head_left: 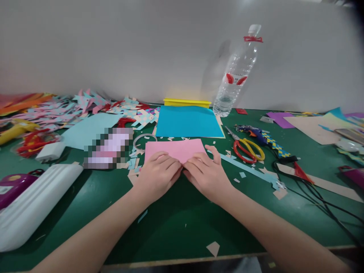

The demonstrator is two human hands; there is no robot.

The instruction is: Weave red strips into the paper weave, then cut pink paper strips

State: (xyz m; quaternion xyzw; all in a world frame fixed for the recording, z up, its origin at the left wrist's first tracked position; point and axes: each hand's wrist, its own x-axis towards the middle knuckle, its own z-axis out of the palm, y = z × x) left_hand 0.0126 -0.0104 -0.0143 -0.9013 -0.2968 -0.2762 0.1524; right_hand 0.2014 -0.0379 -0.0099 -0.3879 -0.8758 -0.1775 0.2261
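Note:
A pink sheet of paper (178,148) lies flat on the green table (176,216) in front of me. My left hand (157,175) rests on its near left edge, fingers lying flat and pressed down on the paper. My right hand (207,172) presses the near right edge the same way, thumb spread out toward the right. The fingertips of both hands meet at the middle of the sheet's near edge. Just beyond the pink sheet lies a blue sheet (188,121).
Red-and-yellow scissors (247,148) lie right of the paper, a clear plastic bottle (237,74) stands behind, a yellow box (187,102) by the wall. Woven paper pieces (85,106) pile at the left, a white case (34,204) near left, black cables (318,197) at the right.

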